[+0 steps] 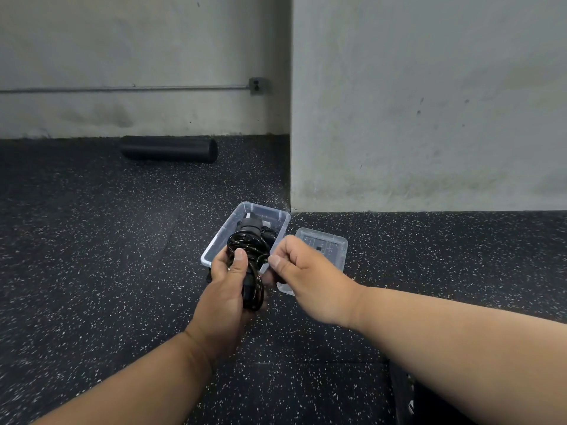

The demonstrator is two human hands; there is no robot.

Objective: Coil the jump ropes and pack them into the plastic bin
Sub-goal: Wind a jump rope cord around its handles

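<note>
A black jump rope point(250, 265), wound into a bundle around its handles, is gripped in the left hand point(228, 289), with the thumb laid over the coils and the fingers curled behind them. A loop of the same rope is pinched between the thumb and curled fingers of the right hand point(302, 271), just to the right of the bundle. The bundle is held in the air over the near end of a clear plastic bin point(214, 243), which is set on the speckled black floor point(92, 256) close to the corner of a grey wall point(429, 102). More black rope and a handle point(267, 233) are seen lying inside the bin at its far end; how many ropes are in there cannot be told. A clear lid point(333, 243) is laid on the floor just right of the bin, partly hidden behind the right hand. Farther back, a black foam roller point(168, 148) is laid against the foot of the wall, below a metal pipe point(122, 88) and 1 grey socket box point(257, 85)
</note>
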